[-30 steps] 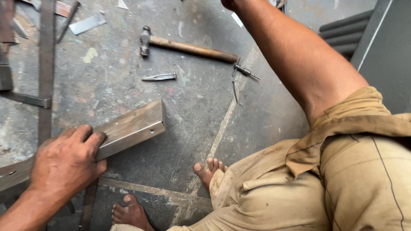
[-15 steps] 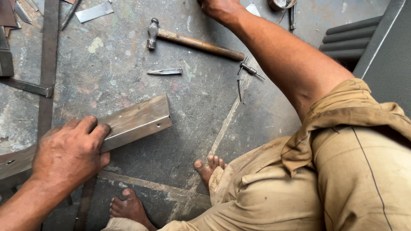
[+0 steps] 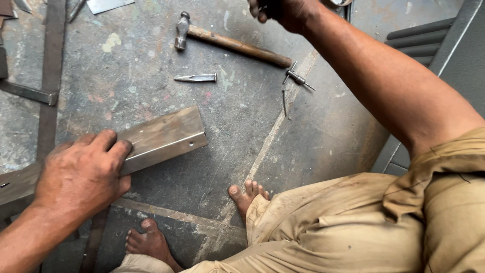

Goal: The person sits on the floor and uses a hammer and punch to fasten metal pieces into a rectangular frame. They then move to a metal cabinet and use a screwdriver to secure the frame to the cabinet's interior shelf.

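The long grey steel angle bar (image 3: 161,139), dull and scuffed with a small hole near its end, lies slantwise on the stained concrete floor (image 3: 151,60). The left hand (image 3: 83,174) presses flat on it, fingers spread over its top edge. The right hand (image 3: 285,11) reaches up to the frame's top edge, curled around something dark I cannot make out. One wooden-handled hammer (image 3: 230,43), one short steel chisel (image 3: 196,77) and two bare feet (image 3: 247,194) show.

Left hand (image 3: 83,174) palm down, fingers spread and curled forward, forearm low. Right arm stretched far forward; right hand (image 3: 285,12) curled closed at top edge.
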### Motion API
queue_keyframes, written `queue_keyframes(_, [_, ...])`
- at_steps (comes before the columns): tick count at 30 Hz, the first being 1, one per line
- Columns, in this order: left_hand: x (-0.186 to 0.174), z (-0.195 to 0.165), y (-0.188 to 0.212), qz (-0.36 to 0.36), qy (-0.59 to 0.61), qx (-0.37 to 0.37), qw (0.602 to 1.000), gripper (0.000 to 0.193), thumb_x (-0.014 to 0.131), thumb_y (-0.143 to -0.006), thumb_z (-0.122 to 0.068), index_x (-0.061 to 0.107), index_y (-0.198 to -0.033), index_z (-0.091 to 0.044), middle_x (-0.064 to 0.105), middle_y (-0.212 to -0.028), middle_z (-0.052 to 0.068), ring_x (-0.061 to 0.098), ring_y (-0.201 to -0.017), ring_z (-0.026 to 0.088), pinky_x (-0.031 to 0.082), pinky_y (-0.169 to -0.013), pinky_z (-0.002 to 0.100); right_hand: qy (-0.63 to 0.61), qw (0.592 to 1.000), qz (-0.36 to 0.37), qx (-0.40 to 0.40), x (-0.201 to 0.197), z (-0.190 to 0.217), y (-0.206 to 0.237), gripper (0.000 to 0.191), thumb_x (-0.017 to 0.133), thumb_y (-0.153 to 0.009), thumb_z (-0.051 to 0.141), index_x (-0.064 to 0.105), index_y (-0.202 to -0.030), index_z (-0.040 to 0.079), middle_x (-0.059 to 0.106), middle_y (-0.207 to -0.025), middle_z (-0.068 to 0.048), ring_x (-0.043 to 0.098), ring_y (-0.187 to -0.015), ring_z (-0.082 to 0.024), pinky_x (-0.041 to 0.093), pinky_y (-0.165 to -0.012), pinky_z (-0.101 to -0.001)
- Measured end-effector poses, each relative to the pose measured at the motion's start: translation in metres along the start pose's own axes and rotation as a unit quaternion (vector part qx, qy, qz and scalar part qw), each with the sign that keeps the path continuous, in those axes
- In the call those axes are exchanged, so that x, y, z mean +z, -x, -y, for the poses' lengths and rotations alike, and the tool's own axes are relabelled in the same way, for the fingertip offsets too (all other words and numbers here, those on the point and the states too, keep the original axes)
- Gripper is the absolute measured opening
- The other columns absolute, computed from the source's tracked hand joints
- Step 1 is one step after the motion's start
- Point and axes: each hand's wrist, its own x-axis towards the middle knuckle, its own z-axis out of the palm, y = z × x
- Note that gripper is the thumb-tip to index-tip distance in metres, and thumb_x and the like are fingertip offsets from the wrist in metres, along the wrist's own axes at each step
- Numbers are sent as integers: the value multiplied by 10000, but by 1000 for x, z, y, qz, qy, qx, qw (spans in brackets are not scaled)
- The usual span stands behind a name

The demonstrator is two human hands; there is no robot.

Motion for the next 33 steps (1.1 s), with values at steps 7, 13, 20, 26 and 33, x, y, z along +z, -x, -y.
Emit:
queue_keyframes(7, [-7,-3,-2,40,2,-23,999,521,859,-716,-360,704,-1172,-161,657,-1099,35,716,-1002,207,621,-855,350,-86,988,123,28,33,39,-3,509,550,-1105,486,604,-1337,36,702,-1261,-135,728,-1177,-213,614,-1038,-351])
queue_keyframes(13, [-13,-4,-4,21,-44,-18,999,574,858,-665,-440,733,-1166,-190,667,-1068,11,719,-1004,182,618,-832,327,-151,973,165,56,48,57,5,611,534,-1099,486,546,-1469,1,645,-1425,-186,689,-1276,-241,594,-1091,-382])
queue_keyframes(20, [-15,-6,-4,34,-59,-25,997,534,845,-692,-405,735,-1172,-199,674,-1077,3,732,-954,164,624,-799,306,-102,984,135,59,36,35,10,514,556,-1134,475,576,-1378,23,655,-1246,-165,663,-1106,-213,595,-974,-363])
queue_keyframes(26, [-19,-9,-3,32,-64,-34,997,504,844,-690,-396,751,-1147,-206,687,-1068,-9,735,-951,161,625,-801,302,372,925,-40,56,39,-6,4,455,657,-991,534,730,-1067,91,576,-803,-130,496,-678,-205,425,-579,-399])
queue_keyframes(33, [-21,-9,-4,24,-68,-32,997,473,836,-693,-409,758,-1122,-226,687,-1087,-18,728,-977,157,620,-824,296,658,746,52,90,64,-20,10,266,709,-833,330,707,-908,75,612,-691,-77,561,-589,-218,527,-556,-406])
